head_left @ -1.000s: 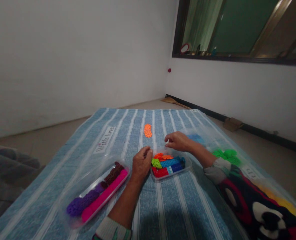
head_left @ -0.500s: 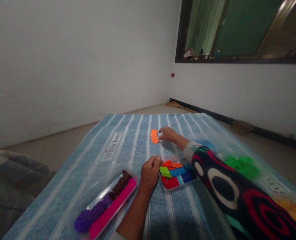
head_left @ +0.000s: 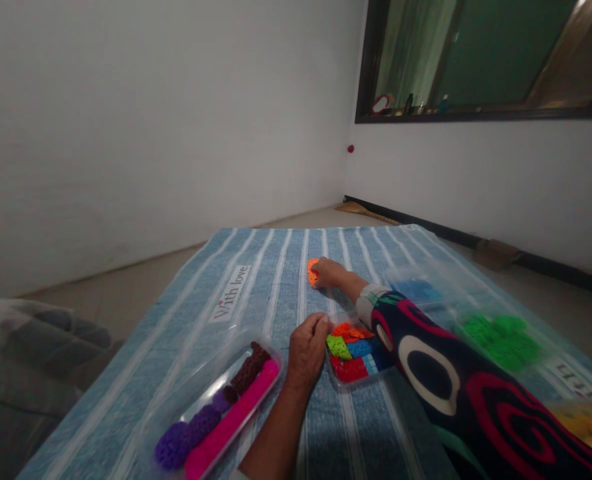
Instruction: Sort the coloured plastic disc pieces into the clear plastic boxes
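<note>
Toward the far middle of the cloth lie flat orange pieces [head_left: 313, 272] with a bumpy, holed surface. My right hand [head_left: 329, 273] has its fingers closed on them and covers their right part. Nearer to me, my left hand [head_left: 308, 348] is curled round the left rim of a small clear plastic box [head_left: 359, 385]. Inside that box lie red pieces [head_left: 348, 369], lime green pieces [head_left: 337, 347], blue pieces [head_left: 360, 348] and more orange pieces [head_left: 350, 331]. My right sleeve hides the box's right side.
A long clear tray [head_left: 149, 427] at left holds purple, brown and pink pieces. Along the right are containers of blue [head_left: 416, 290], green [head_left: 501, 340] and yellow pieces [head_left: 586, 427]. A striped blue cloth [head_left: 271, 293] covers the table. Grey fabric [head_left: 31, 333] shows at far left.
My right hand has moved left onto the orange pieces and its fingers have closed on them. My left hand stays at the small box. The view has shifted slightly.
</note>
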The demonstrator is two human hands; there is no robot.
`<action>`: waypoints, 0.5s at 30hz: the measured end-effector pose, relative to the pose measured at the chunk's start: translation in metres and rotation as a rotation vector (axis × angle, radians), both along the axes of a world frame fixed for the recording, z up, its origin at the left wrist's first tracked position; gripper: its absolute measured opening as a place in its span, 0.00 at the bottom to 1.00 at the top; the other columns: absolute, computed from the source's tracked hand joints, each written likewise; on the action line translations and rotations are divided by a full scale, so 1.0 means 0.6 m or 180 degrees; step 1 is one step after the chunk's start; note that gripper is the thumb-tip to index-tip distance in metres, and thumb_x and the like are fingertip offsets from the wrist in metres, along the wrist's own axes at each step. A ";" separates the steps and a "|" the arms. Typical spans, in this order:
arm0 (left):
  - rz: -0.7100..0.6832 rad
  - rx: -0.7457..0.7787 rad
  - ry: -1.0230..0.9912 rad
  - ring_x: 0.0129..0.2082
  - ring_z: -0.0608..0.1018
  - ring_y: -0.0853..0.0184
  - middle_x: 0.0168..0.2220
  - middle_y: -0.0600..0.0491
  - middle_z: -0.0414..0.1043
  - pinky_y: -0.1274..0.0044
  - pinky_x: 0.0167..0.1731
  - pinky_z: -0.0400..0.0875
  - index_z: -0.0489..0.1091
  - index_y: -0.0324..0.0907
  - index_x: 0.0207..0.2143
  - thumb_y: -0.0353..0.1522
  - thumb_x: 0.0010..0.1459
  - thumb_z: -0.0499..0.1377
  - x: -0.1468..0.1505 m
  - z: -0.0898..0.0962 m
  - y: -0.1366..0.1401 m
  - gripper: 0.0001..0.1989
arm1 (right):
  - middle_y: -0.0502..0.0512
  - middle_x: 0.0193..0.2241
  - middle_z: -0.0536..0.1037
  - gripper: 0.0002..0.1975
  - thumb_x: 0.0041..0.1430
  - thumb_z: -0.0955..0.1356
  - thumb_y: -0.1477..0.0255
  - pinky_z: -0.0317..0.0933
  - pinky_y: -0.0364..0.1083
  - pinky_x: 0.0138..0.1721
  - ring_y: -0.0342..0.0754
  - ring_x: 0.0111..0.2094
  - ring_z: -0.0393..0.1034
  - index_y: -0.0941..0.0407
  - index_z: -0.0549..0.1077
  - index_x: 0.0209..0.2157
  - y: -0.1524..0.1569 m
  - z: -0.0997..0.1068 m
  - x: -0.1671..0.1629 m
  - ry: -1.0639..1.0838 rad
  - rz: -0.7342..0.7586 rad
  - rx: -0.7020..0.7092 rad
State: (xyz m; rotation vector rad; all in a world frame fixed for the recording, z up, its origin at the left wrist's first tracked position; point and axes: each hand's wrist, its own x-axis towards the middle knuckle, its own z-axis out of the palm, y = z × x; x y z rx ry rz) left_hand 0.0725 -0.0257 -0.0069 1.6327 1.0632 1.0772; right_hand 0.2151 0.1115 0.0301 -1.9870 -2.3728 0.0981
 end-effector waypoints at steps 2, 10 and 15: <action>0.0003 -0.0010 -0.0005 0.26 0.69 0.69 0.23 0.57 0.67 0.79 0.28 0.62 0.70 0.40 0.27 0.40 0.58 0.51 0.000 0.001 0.000 0.15 | 0.63 0.47 0.73 0.21 0.49 0.71 0.64 0.62 0.43 0.38 0.54 0.44 0.71 0.57 0.74 0.45 -0.007 0.001 0.003 0.0033 -0.0034 0.0084; -0.0026 -0.0040 0.0028 0.26 0.69 0.69 0.24 0.57 0.68 0.79 0.28 0.62 0.69 0.41 0.27 0.40 0.57 0.51 0.002 -0.001 0.002 0.15 | 0.57 0.40 0.77 0.16 0.47 0.71 0.70 0.58 0.42 0.34 0.50 0.39 0.70 0.57 0.76 0.41 -0.020 0.005 0.019 0.0214 -0.0171 0.0250; -0.0018 -0.0021 0.0049 0.27 0.70 0.68 0.24 0.57 0.69 0.79 0.29 0.63 0.69 0.41 0.27 0.41 0.57 0.52 0.002 0.002 0.004 0.14 | 0.52 0.32 0.77 0.11 0.47 0.72 0.68 0.52 0.40 0.29 0.44 0.32 0.67 0.58 0.76 0.34 -0.052 0.041 0.045 0.0334 -0.0007 0.0245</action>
